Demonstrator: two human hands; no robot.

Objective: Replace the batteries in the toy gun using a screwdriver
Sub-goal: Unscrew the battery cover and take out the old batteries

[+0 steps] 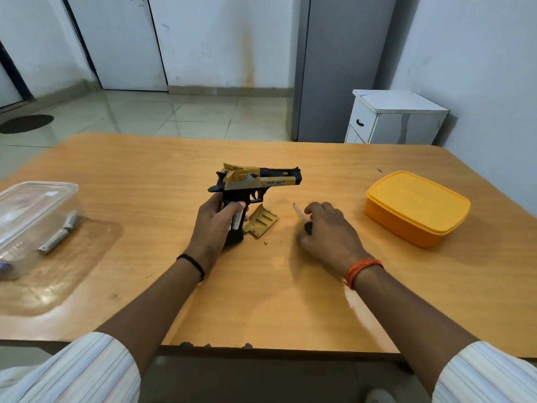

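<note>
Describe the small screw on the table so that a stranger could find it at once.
Start at the toy gun held upright by the left hand at the table's middle. By its grip lies a yellow cover. The screw lies just nearer you than the cover: a tiny grey metal speck, unlike the big yellow plastic.

Table [290,301]: I am seeing a bare wooden top stretching across the view.
Yellow box [417,207]: sitting lidded at right.
White cabinet [395,117]: standing on the floor beyond.
Dark mat [26,123]: lying far left.
</note>
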